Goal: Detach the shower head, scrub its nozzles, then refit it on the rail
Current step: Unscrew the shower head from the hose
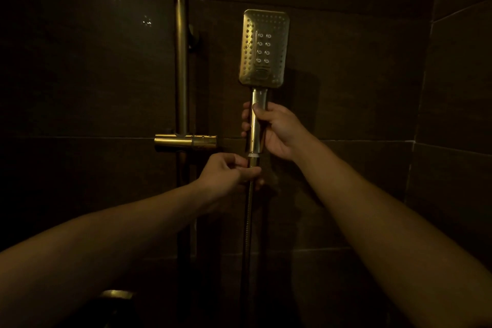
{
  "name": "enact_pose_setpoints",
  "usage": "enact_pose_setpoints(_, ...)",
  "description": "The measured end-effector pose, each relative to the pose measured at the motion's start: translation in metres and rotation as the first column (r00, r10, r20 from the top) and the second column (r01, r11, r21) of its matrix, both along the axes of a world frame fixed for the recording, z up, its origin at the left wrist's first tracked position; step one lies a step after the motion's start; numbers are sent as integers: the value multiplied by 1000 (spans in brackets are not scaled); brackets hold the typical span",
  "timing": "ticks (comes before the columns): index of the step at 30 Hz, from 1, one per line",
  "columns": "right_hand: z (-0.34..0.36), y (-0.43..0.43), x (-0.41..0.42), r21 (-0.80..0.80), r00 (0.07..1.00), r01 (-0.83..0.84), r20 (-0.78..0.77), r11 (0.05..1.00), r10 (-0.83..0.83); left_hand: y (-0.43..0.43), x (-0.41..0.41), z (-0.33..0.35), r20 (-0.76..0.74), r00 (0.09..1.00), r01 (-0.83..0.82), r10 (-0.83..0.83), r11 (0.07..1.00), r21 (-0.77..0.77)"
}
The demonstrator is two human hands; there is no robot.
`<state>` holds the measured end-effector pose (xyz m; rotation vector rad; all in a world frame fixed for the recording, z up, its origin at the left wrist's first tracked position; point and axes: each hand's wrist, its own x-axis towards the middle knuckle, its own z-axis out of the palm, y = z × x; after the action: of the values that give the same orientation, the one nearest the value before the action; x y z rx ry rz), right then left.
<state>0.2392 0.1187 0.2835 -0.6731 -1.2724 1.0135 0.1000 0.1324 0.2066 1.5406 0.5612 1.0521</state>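
Shower head (263, 48) upright, off the rail (181, 61): right hand (277, 130) grips its handle; left hand (229, 170) below pinches the hose (249, 221) connector.

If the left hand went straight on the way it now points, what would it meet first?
The left hand already pinches the hose just under the shower head. Going on, it would likely meet the heel of the right hand; depth is unclear.
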Motion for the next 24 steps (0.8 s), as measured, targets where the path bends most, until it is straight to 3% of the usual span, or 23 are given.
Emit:
enact_pose_setpoints(5, 2, -2, -2, 4, 1000, 6, -24, 1000, -6, -2, -1, 0, -7, 999, 52, -52, 999, 7)
enact_pose_setpoints(14, -6, 0, -7, -14, 999, 31, 15, 999, -31, -3, 4, -6, -43, 983, -175, 177, 983, 57)
enact_pose_setpoints(24, 0, -4, -5, 0, 1000, -3, -13, 1000, 3, 0, -11, 1, -25, 983, 181, -182, 983, -31)
